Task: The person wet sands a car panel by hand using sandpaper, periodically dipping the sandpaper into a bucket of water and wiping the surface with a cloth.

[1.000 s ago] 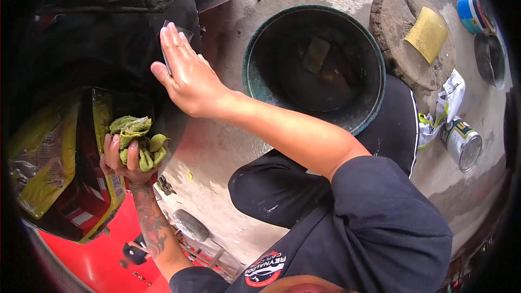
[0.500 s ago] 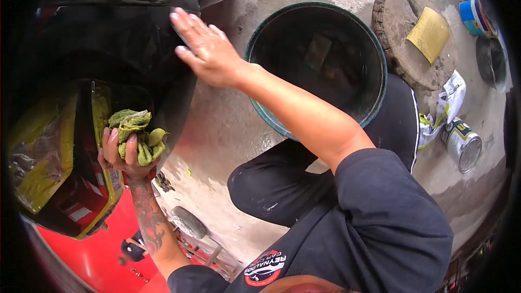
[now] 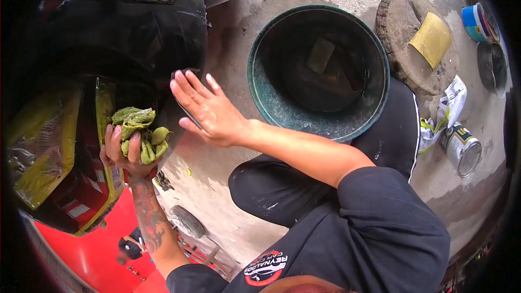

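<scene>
Right hand (image 3: 209, 111) laid flat, fingers spread wide, pressing a small thin dark sheet (image 3: 183, 107) against the near edge of a glossy black curved body panel (image 3: 152, 32) at the left of the scene. Over the last second this hand travelled to the far part of the panel and has now come back toward the near edge, which reads as one back-and-forth stroke of rubbing in progress. The left hand (image 3: 125, 154) has hardly shifted and is closed around a crumpled green cloth (image 3: 138, 133), held just beside the panel's near left part, next to a piece wrapped in yellow and red printed film (image 3: 43, 146). A glossy red surface (image 3: 92, 255) lies nearest on the left. On the bare concrete floor (image 3: 228, 146), right of the panel, stands a round green basin (image 3: 260, 100) with a dull rectangular pad (image 3: 320, 55) lying inside. Farther right is a round worn block (image 3: 401, 27) carrying a yellow sheet (image 3: 431, 40); nearer are a white plastic bag (image 3: 442, 116) and an open metal can (image 3: 461, 149), with a blue-and-white tin (image 3: 477, 21) at the far right. Legible writing: the chest logo (image 3: 265, 268) on the person's black shirt, seen upside down, appears to begin "REYNALD"; the rest, and the can's label, are too small to read.
</scene>
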Tool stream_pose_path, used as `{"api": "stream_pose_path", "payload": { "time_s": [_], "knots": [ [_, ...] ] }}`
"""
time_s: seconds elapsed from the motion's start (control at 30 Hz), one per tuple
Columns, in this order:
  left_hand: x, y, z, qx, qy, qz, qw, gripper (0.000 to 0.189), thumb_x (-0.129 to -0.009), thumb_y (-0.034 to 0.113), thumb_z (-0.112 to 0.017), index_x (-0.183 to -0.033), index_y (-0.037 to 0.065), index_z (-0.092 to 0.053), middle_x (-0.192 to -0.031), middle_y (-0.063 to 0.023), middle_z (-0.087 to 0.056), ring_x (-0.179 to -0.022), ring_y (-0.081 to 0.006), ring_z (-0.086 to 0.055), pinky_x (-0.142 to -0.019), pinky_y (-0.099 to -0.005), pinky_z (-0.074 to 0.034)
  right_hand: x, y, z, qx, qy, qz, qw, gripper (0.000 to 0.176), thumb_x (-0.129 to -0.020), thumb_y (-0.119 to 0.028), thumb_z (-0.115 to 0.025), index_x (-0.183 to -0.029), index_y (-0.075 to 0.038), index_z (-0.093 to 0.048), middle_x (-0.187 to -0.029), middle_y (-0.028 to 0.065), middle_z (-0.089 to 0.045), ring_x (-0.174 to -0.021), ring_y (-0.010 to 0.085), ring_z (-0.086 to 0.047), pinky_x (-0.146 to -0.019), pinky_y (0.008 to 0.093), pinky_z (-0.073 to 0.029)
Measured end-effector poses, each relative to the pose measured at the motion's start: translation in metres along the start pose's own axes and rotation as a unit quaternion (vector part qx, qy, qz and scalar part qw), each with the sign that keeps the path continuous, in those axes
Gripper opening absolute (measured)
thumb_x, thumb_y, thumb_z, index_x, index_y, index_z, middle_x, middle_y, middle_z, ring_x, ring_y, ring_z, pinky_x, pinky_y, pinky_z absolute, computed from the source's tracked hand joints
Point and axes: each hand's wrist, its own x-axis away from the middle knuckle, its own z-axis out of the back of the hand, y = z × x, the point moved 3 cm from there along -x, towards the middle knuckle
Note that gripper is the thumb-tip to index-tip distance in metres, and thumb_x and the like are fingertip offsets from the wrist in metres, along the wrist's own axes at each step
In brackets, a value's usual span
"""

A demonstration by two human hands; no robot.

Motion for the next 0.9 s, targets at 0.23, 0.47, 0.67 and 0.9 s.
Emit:
{"api": "stream_pose_path", "payload": {
  "time_s": [0.23, 0.47, 0.67, 0.9],
  "knots": [
    [0.005, -0.002, -0.002, 0.015, 0.012, 0.004, 1.0, 0.053, -0.094, 0.062, -0.062, -0.13, 0.024, -0.049, -0.135, -0.0088, -0.051, -0.126, -0.0328, -0.059, -0.11, -0.0473, -0.03, -0.06, 0.003, 0.011, -0.013, 0.099, -0.048, 0.994, 0.08, -0.103, -0.038, -0.055, -0.164, -0.004, -0.017, -0.171, 0.0208, -0.016, -0.155, 0.0437, -0.022, -0.118, 0.0657, -0.025],
    [0.003, -0.004, -0.003, 0.014, 0.018, -0.007, 1.0, 0.054, -0.098, 0.065, -0.053, -0.131, 0.023, -0.05, -0.136, -0.0097, -0.052, -0.126, -0.0326, -0.06, -0.113, -0.0471, -0.029, -0.051, 0.006, -0.002, -0.038, 0.125, -0.068, 0.989, 0.078, -0.105, -0.041, -0.052, -0.165, -0.005, -0.018, -0.171, 0.0214, -0.016, -0.155, 0.0434, -0.022, -0.119, 0.0645, -0.024],
    [0.005, -0.004, -0.005, -0.004, 0.023, -0.006, 1.0, 0.058, -0.098, 0.069, -0.048, -0.132, 0.021, -0.05, -0.136, -0.0104, -0.052, -0.125, -0.0328, -0.061, -0.112, -0.0468, -0.03, -0.003, -0.01, -0.041, -0.092, 0.126, -0.066, 0.986, 0.086, -0.102, -0.033, -0.058, -0.166, -0.004, -0.01, -0.173, 0.02, -0.006, -0.159, 0.0411, -0.008, -0.122, 0.0628, -0.019],
    [0.001, -0.002, -0.003, 0.013, 0.023, -0.01, 1.0, 0.057, -0.097, 0.066, -0.055, -0.133, 0.022, -0.049, -0.136, -0.01, -0.051, -0.126, -0.0328, -0.06, -0.111, -0.0464, -0.029, -0.044, 0.012, -0.024, -0.125, 0.145, -0.186, 0.964, 0.076, -0.109, -0.035, -0.046, -0.167, -0.007, -0.005, -0.174, 0.019, -0.003, -0.16, 0.0388, -0.003, -0.123, 0.061, -0.011]
  ]
}}
